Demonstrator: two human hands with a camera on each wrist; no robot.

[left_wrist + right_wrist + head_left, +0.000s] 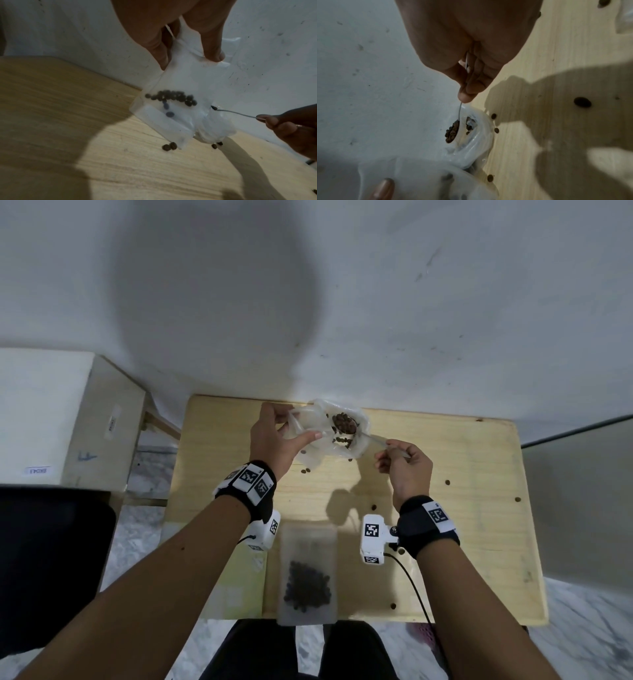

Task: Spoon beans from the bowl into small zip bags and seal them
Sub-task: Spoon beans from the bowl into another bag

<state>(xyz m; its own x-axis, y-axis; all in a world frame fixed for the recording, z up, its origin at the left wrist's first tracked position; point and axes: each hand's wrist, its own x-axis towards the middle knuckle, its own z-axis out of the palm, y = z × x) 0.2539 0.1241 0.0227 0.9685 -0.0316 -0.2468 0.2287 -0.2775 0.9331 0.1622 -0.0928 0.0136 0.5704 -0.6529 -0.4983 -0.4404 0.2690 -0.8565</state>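
Observation:
My left hand (291,424) pinches the rim of a small clear zip bag (303,426) and holds it up beside the white bowl (361,440) at the table's far edge. In the left wrist view, thumb and fingers (213,54) grip the bag's top (185,81), and a few dark beans (171,97) lie inside it. My right hand (387,451) pinches the thin handle of a spoon (376,440). The spoon (452,132) is heaped with beans and sits over the bowl (477,143), close to the bag (419,175).
A zip bag filled with beans (308,577) lies at the near edge of the wooden table (462,525). Loose beans (305,471) are scattered on the tabletop. The white wall runs right behind the bowl. A white box (51,419) stands to the left.

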